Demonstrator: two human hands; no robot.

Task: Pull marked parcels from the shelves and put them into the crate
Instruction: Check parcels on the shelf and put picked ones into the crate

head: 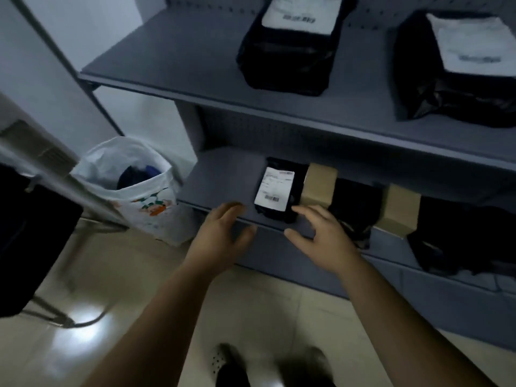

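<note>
Left hand (223, 236) and right hand (324, 236) hover at the lower shelf (223, 177), each grip released and empty. I would clasp the labelled black parcel (276, 189) by both sides and draw it straight out.

A plain pale wall (83, 29) fills the upper left of the frame, and grey metal shelving (195, 89) with a perforated back panel (251, 129) runs from top centre to the right edge. The floor (265, 308) along the bottom is pale glossy tile, with a bright patch of reflected light (81, 328) at lower left. A white plastic bag (111, 160) stands at centre left, beside the shelving.
</note>
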